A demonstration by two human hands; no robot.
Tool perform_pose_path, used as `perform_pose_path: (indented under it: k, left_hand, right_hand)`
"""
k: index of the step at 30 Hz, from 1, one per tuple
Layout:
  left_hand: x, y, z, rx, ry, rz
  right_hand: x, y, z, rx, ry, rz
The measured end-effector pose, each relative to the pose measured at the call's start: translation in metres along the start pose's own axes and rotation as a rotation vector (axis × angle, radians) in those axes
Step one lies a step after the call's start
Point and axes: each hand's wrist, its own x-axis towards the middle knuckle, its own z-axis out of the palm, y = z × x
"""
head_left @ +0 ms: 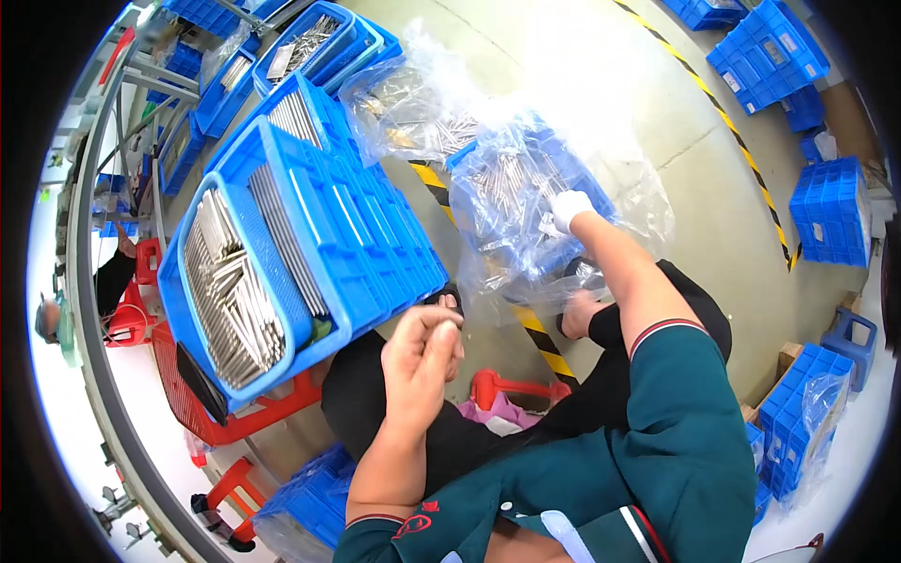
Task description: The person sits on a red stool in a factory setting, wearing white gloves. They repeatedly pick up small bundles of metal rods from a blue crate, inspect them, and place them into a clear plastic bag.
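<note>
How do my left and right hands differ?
Your left hand looks bare; your right hand wears a white glove. The left hand is curled near your left leg, while the right hand is at the plastic-lined bin. Both sleeves are green.

Downward head-worn fisheye view

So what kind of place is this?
Probably a factory or workshop, maybe a parts-sorting spot. The giveaways: stacked blue crates, many slim metal rods held in bulk, and yellow-and-black floor marking.
</note>
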Motion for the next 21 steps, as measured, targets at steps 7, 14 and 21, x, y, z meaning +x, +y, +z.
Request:
perform_pose_path:
  k: [7, 14, 21]
  left_hand:
    - [0.016, -0.006, 0.001, 0.082, -0.008, -0.152]
    - [0.030, -0.006, -0.007, 0.066, -0.003, -0.237]
    - [0.037, -0.002, -0.011, 0.069, -0.014, -0.280]
  right_hand:
    - [0.081, 0.011, 0.037, 0.371, 0.010, 0.354]
    - [0.131, -0.005, 0.059, 0.248, 0.356, 0.570]
    - [0.154, -0.007, 0.081, 0.231, 0.344, 0.497]
